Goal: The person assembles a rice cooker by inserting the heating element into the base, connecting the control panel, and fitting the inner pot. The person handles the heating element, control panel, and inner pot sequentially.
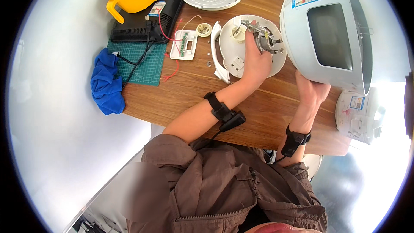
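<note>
Metal assembly (pixel 269 42) sits in the left hand's (pixel 257 64) grasp, just over the round white base (pixel 228 51) on the wooden table (pixel 189 88). The right hand (pixel 313 89) grips a pale appliance shell (pixel 298 34) by its lower side, holding it tilted beside that base (its fingertips are hidden from me). A curved white strip (pixel 219 56) lies along the base's left edge; farther left are a white panel (pixel 175 51) with wires and a crumpled blue cloth (pixel 106 82).
</note>
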`<move>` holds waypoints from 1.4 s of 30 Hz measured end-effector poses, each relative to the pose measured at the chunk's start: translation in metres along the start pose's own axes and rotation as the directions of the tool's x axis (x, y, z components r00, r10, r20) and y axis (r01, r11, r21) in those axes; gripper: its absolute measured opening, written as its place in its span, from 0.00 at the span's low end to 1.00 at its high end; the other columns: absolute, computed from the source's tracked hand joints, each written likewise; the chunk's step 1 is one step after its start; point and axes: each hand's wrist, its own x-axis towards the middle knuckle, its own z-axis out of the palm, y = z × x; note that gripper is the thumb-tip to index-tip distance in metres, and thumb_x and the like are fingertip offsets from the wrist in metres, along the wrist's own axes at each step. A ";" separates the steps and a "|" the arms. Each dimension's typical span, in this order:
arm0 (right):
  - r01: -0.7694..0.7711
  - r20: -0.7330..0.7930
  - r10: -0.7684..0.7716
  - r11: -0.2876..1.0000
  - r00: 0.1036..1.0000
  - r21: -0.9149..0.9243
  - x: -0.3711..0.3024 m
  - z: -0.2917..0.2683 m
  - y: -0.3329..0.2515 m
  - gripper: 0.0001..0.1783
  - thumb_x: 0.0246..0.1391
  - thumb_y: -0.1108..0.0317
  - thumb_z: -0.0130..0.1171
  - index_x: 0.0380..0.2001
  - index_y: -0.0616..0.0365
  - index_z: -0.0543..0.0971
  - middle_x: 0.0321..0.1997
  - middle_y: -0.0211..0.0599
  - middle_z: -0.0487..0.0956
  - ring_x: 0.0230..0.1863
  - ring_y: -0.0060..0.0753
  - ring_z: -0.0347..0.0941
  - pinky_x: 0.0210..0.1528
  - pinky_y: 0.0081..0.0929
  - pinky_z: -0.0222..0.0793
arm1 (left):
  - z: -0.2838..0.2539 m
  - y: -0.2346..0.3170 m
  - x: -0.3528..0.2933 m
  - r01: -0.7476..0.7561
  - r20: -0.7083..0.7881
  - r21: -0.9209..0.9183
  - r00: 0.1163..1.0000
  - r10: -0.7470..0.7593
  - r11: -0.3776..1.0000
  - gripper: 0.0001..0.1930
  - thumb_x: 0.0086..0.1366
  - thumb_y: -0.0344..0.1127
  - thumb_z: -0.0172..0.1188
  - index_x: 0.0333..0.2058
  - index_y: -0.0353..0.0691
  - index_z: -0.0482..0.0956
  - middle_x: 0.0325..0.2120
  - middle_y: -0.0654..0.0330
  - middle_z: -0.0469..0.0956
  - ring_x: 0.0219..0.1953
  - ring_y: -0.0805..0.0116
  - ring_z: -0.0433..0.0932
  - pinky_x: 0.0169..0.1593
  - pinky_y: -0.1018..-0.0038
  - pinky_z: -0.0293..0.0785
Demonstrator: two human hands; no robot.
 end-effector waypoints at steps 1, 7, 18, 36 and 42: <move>-0.002 0.005 0.002 1.000 1.000 -0.004 0.001 0.000 0.000 0.14 0.64 0.68 0.51 0.49 0.61 0.78 0.54 0.40 0.81 0.56 0.39 0.76 0.58 0.38 0.73 | 0.000 -0.001 0.000 -0.015 -0.004 0.010 1.000 0.015 1.000 0.44 0.51 0.11 0.41 0.70 0.36 0.47 0.61 0.46 0.60 0.61 0.58 0.65 0.65 0.68 0.62; 0.001 0.007 -0.001 1.000 1.000 -0.004 0.001 -0.003 0.001 0.15 0.64 0.67 0.52 0.50 0.62 0.78 0.55 0.41 0.80 0.57 0.40 0.76 0.59 0.39 0.73 | 0.003 0.006 -0.002 -0.024 0.001 -0.024 1.000 0.024 0.999 0.44 0.52 0.11 0.41 0.71 0.37 0.46 0.59 0.48 0.62 0.61 0.59 0.65 0.65 0.69 0.62; 0.015 0.022 -0.014 0.998 1.000 -0.059 0.000 -0.007 0.011 0.17 0.66 0.65 0.50 0.53 0.62 0.76 0.58 0.41 0.78 0.60 0.41 0.73 0.63 0.42 0.68 | 0.002 -0.013 -0.001 -0.280 0.066 0.163 0.960 0.273 0.946 0.43 0.50 0.12 0.40 0.70 0.32 0.47 0.62 0.42 0.56 0.66 0.45 0.55 0.70 0.60 0.51; -0.088 0.099 0.089 0.996 0.991 -0.012 -0.004 -0.008 0.034 0.25 0.66 0.56 0.53 0.60 0.59 0.71 0.65 0.39 0.72 0.66 0.41 0.65 0.72 0.45 0.57 | 0.006 -0.012 -0.002 -0.420 0.064 0.189 0.907 0.415 0.888 0.35 0.59 0.18 0.53 0.66 0.31 0.53 0.59 0.40 0.57 0.63 0.42 0.57 0.67 0.56 0.53; -0.112 0.135 0.105 0.993 0.985 0.046 0.002 -0.012 0.022 0.25 0.66 0.56 0.52 0.60 0.59 0.72 0.66 0.39 0.72 0.67 0.42 0.64 0.72 0.46 0.56 | -0.003 -0.016 0.006 -0.298 0.041 0.184 0.954 0.296 0.937 0.41 0.52 0.13 0.42 0.68 0.29 0.48 0.58 0.40 0.61 0.60 0.46 0.64 0.66 0.62 0.59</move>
